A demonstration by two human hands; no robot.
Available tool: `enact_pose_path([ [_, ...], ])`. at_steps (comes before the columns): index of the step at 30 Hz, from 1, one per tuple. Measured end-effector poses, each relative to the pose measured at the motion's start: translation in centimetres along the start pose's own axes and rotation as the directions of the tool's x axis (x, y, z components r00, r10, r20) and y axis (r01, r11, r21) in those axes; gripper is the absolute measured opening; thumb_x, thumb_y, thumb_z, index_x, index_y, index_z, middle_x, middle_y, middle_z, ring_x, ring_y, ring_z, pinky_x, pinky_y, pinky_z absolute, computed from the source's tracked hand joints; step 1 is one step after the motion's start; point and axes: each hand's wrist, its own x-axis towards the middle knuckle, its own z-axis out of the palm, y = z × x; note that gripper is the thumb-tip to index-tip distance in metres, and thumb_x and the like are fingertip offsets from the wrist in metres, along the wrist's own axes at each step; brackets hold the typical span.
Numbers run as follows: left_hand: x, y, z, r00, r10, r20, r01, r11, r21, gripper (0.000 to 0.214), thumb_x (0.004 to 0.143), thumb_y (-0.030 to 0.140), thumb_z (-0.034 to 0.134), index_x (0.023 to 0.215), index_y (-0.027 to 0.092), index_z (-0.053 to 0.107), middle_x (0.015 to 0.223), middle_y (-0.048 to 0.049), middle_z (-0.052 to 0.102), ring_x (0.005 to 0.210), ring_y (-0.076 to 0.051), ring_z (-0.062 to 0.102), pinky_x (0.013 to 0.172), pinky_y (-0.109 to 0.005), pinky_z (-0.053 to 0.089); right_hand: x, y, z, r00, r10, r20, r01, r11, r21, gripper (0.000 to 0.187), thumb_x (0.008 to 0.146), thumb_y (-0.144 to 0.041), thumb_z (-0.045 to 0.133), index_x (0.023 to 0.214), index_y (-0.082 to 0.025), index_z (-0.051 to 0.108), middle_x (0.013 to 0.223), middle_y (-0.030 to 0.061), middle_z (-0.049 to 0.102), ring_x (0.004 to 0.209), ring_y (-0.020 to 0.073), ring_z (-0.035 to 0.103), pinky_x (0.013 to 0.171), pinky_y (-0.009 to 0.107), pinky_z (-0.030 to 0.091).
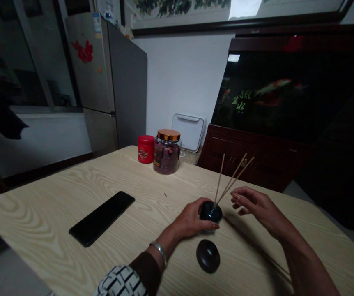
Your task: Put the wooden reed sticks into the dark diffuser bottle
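My left hand is wrapped round a small dark glossy reed diffuser bottle on the table, thumb at its near side and fingers behind. Three thin reed sticks stand out of its neck, leaning different ways and fanning apart at the top. Just right of the sticks, my right hand hovers with loosely bent fingers and nothing visible in them. A smooth round dark brown piece, perhaps a lid, lies in front of the bottle. From beside the bottle, a long thin stick runs under my right forearm.
A black phone lies to the left on the wooden table. Toward the back stand a red canister and a glass jar of dried petals with a copper lid. A tiny brown scrap lies mid-table.
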Motion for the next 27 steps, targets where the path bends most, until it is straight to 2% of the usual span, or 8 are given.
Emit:
enact_pose_path([
  [3, 0.0, 0.1, 0.0, 1.0, -0.003, 0.008, 0.003, 1.0, 0.0, 0.071, 0.06, 0.034, 0.087, 0.123, 0.018, 0.059, 0.109, -0.0066, 0.068, 0.099, -0.022, 0.061, 0.088, -0.032, 0.047, 0.1, 1.8, -1.1, 0.997, 0.041, 0.066, -0.019, 0.952, -0.304, 0.024, 0.083, -0.044, 0.06, 0.085, -0.02, 0.063, 0.079, 0.0034, 0.064, 0.073, 0.0184, 0.06, 0.063, 0.029, 0.047],
  [6, 0.0, 0.0, 0.0, 1.0, -0.007, 0.008, 0.007, 1.0, -0.004, 0.071, 0.06, 0.034, 0.087, 0.124, 0.018, 0.059, 0.108, -0.0063, 0.068, 0.099, -0.022, 0.061, 0.088, -0.032, 0.047, 0.4, 3.9, -1.1, 0.989, 0.131, 0.066, -0.065, 0.793, -0.606, 0.01, 0.078, -0.03, 0.062, 0.077, -0.02, 0.064, 0.08, 0.0048, 0.067, 0.075, 0.0187, 0.06, 0.067, 0.029, 0.043],
  [9, 0.1, -0.2, 0.0, 1.0, -0.01, 0.004, 0.01, 1.0, -0.016, 0.072, 0.059, 0.033, 0.088, 0.124, 0.018, 0.059, 0.108, -0.0061, 0.068, 0.099, -0.022, 0.061, 0.089, -0.031, 0.047, 0.5, 5.4, -0.3, 0.967, 0.25, 0.052, -0.127, 0.647, -0.752, 0.008, 0.073, -0.026, 0.065, 0.079, -0.021, 0.067, 0.086, 0.0064, 0.07, 0.08, 0.0206, 0.061, 0.066, 0.029, 0.038],
  [11, 0.1, -0.2, 0.0, 1.0, -0.01, 0.006, 0.01, 1.0, -0.019, 0.072, 0.059, 0.033, 0.088, 0.123, 0.018, 0.059, 0.108, -0.0062, 0.068, 0.099, -0.022, 0.061, 0.089, -0.031, 0.047, 0.5, 6.0, 0.1, 0.956, 0.288, 0.055, -0.136, 0.602, -0.787, 0.01, 0.071, -0.025, 0.066, 0.08, -0.021, 0.068, 0.088, 0.0071, 0.07, 0.08, 0.0218, 0.062, 0.063, 0.029, 0.035],
  [19, -0.1, 0.4, 0.0, 1.0, 0.004, 0.011, -0.003, 1.0, -0.027, 0.068, 0.061, 0.032, 0.086, 0.121, 0.018, 0.06, 0.107, -0.0058, 0.068, 0.097, -0.021, 0.061, 0.085, -0.03, 0.048, 0.7, 7.3, 0.4, 0.952, 0.289, 0.097, -0.117, 0.641, -0.759, 0.007, 0.072, -0.016, 0.06, 0.073, -0.02, 0.065, 0.083, 0.0051, 0.068, 0.075, 0.018, 0.06, 0.061, 0.027, 0.034],
  [27, -0.1, 0.3, 0.0, 1.0, 0.0, 0.006, 0.0, 1.0, 0.001, 0.069, 0.061, 0.032, 0.087, 0.122, 0.018, 0.06, 0.108, -0.0061, 0.068, 0.099, -0.022, 0.061, 0.087, -0.031, 0.047, 0.6, 7.2, 0.5, 0.96, 0.265, 0.087, -0.127, 0.694, -0.709, 0.011, 0.068, -0.014, 0.064, 0.076, -0.021, 0.067, 0.083, 0.0035, 0.069, 0.076, 0.0166, 0.06, 0.064, 0.025, 0.037],
])
